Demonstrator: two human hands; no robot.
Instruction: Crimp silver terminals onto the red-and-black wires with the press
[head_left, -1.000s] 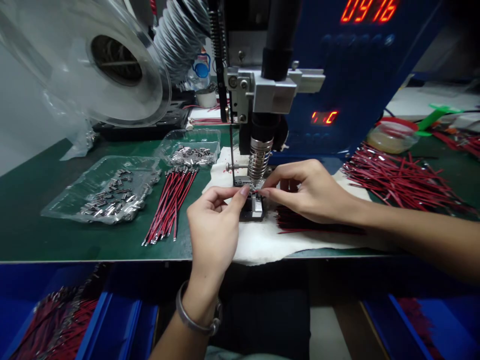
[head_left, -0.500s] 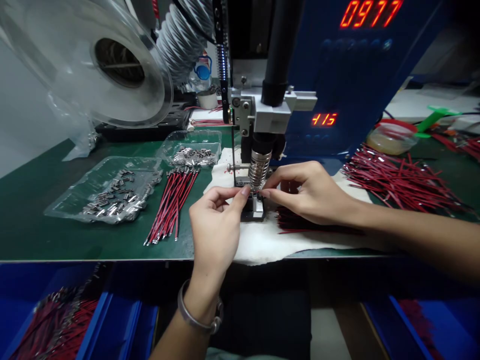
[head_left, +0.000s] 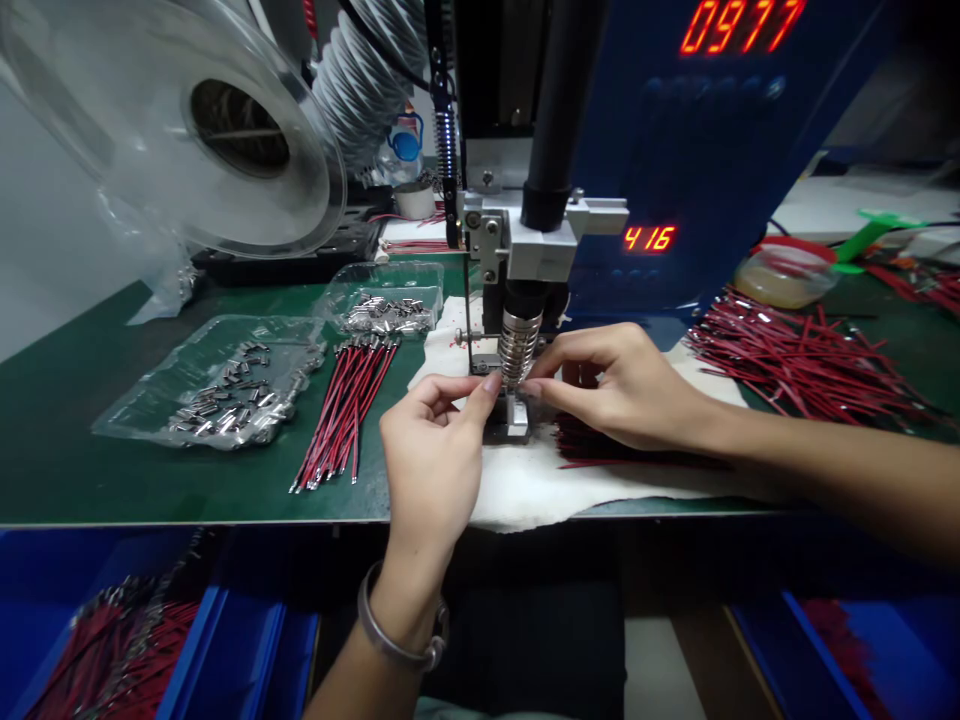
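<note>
Silver coiled metal nozzle: stands almost upright, leaning slightly, its lower end between the fingers of a worker's two bare hands.
Left hand: reaches in from the nozzle's left, thumb and forefinger drawn close together, tips just beside the lower end.
Right hand: comes from the nozzle's right, thumb and forefinger bent toward each other; which hand is nearer cannot be judged with confidence.
Between the fingertips: whatever sits at the nozzle's foot is too small and shadowed to make out, so whether either hand pinches anything cannot be told.
Small silver-faced metal block: directly below the nozzle, on the worker's side, just beneath the fingertips.
Dark red thin wires: to the nozzle's right and nearer the worker, under the right hand, their long axis crosswise on a ragged white cloth.
Bundle of long red-and-black wires: left of the nozzle, beyond the left hand, lying on the green table with its near ends slanting outward to the left.
</note>
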